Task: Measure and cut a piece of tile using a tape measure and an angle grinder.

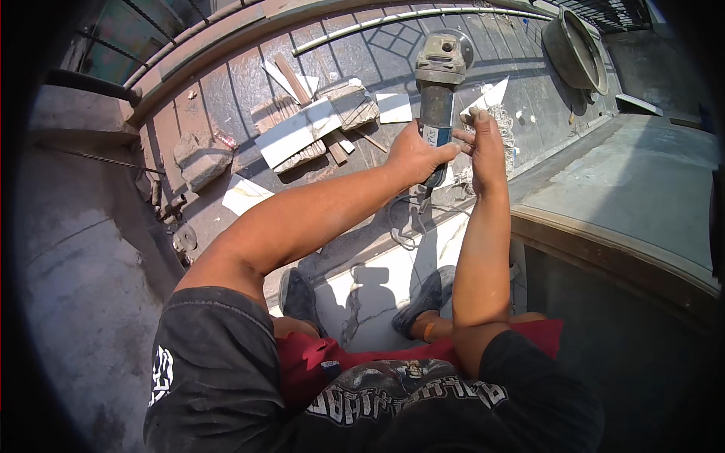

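Observation:
An angle grinder (436, 98) with a dark, dusty gear head and a blue-and-black body points away from me, its round disc (462, 47) at the far end. My left hand (414, 157) is wrapped round the rear of its body. Just right of the grinder, my right hand (487, 147) is raised with the thumb up and the fingers apart, their tips close to the tool's side. Whether those fingertips touch the body I cannot tell. From the grinder's rear a cable (408, 226) hangs in loops.
White tile strips (302, 134) lie across broken masonry blocks with wood offcuts. A concrete lump (202, 160) sits at left. Rubble (502, 132) lies beyond my right hand. A big round basin (578, 51) leans at far right. A glass-topped ledge (627, 181) borders the right side.

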Motion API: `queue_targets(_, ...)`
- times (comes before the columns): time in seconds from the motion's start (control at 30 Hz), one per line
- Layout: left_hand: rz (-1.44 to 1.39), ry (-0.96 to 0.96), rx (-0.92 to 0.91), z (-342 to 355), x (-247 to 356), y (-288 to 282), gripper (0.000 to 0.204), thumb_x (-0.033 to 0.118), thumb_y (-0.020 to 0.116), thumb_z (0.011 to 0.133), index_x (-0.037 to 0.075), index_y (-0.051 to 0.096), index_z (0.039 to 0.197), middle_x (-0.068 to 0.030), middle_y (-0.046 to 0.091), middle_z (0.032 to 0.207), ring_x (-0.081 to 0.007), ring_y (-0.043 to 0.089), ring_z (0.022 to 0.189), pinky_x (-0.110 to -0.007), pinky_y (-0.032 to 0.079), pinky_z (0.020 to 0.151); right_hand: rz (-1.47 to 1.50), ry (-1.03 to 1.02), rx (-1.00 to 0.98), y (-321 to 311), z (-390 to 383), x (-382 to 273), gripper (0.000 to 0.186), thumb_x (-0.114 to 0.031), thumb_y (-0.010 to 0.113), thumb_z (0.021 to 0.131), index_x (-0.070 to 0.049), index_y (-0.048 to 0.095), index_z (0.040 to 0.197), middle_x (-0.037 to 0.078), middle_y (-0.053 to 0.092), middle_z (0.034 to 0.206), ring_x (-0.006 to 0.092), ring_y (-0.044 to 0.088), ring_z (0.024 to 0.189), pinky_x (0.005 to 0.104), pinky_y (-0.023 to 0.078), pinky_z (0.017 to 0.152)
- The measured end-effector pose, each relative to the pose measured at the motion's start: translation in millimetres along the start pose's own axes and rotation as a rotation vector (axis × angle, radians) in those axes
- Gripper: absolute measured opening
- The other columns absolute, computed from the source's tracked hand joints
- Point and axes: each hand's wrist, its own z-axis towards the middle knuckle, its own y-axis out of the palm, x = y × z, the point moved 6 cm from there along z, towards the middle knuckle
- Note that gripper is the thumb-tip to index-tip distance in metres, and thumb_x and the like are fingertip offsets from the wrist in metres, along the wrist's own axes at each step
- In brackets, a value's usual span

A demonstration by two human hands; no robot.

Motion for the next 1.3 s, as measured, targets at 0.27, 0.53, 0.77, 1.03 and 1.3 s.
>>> queue_targets(0.27,0.748,0.268,0.483,-38,-1,-9,0.095,0.037,0.084,0.071,-0.011,0.035,0.136,-0.0298,0.061,0.118,-0.0440,0.063,0.109,-0.048,0.050,0.096,0.122,-0.104,0.197,60,21,21,0.050,-0.024,0.082,0.085,0.004,0.056,0.116,0.013,0.068,0.097,0.0154,0.065,0.083,0.0304,0.053,0.074)
queue_targets(0.53,0.609,0.013,0.305,-45,18,5,0.093,0.039,0.082,0.069,-0.004,0.037,0.139,-0.0301,0.065,0.113,-0.0448,0.066,0.104,-0.047,0.053,0.091,-0.030,-0.190,0.316,38,20,24,0.067,-0.044,0.073,0.093,0.007,0.048,0.129,0.021,0.065,0.112,0.0259,0.065,0.099,0.0362,0.052,0.086)
queue_targets(0.77,0.657,-0.072,0.298,-33,-1,40,0.083,0.042,0.074,0.078,-0.007,0.038,0.135,-0.0329,0.067,0.104,-0.0471,0.067,0.097,-0.052,0.054,0.087,-0.122,0.173,0.219,8,49,70,0.089,-0.054,0.066,0.092,0.018,0.035,0.134,0.040,0.055,0.126,0.0456,0.059,0.119,0.0458,0.046,0.100)
queue_targets(1.03,0.567,-0.086,0.260,-37,-19,38,0.088,0.048,0.073,0.079,-0.004,0.037,0.140,-0.0320,0.064,0.112,-0.0440,0.066,0.105,-0.048,0.051,0.093,-0.228,0.120,0.354,7,46,80,0.083,-0.053,0.072,0.090,0.013,0.045,0.132,0.029,0.063,0.119,0.0322,0.068,0.099,0.0389,0.056,0.082)
queue_targets(1.3,-0.056,0.225,-0.026,-41,-44,1,0.083,0.033,0.078,0.081,0.001,0.033,0.143,-0.0111,0.054,0.123,-0.0202,0.056,0.113,-0.036,0.048,0.098,0.556,0.344,-0.491,59,-11,74,0.044,-0.029,0.079,0.083,0.003,0.064,0.107,0.011,0.070,0.093,0.0194,0.070,0.079,0.0334,0.058,0.074)
